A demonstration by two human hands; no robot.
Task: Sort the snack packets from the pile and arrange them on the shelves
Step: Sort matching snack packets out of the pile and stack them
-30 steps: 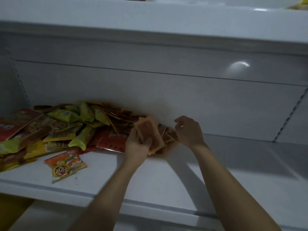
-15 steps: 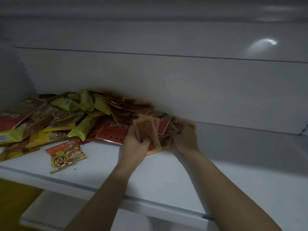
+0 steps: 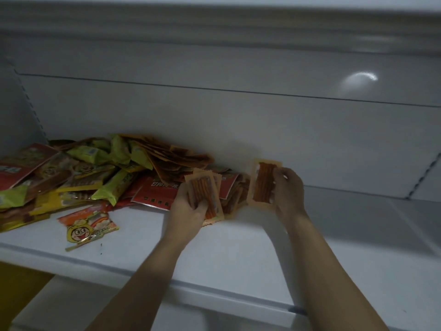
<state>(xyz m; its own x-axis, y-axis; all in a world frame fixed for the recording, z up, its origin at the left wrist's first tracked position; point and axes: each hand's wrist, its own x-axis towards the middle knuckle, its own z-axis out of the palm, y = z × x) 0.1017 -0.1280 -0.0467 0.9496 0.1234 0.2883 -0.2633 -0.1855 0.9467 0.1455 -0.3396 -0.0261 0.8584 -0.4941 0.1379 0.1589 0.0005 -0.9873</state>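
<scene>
A pile of snack packets [image 3: 100,170], red, yellow-green and orange, lies at the left of a white shelf [image 3: 238,254] against its back wall. My left hand [image 3: 188,211] grips a small stack of orange clear-window packets [image 3: 205,192] just above the shelf, at the pile's right edge. My right hand [image 3: 287,194] pinches a single orange packet [image 3: 262,181] of the same kind, held upright a little to the right of the stack. More orange packets [image 3: 235,199] lie between my hands.
One packet with a cartoon face [image 3: 88,225] lies alone near the shelf's front edge. The shelf surface stretches bare to the right [image 3: 370,223]. The upper shelf's underside [image 3: 214,22] hangs overhead. A slotted upright [image 3: 422,177] runs at the far right.
My right hand has lifted one orange packet out of the pile's right edge and drawn it rightward. The left hand keeps its stack in about the same place.
</scene>
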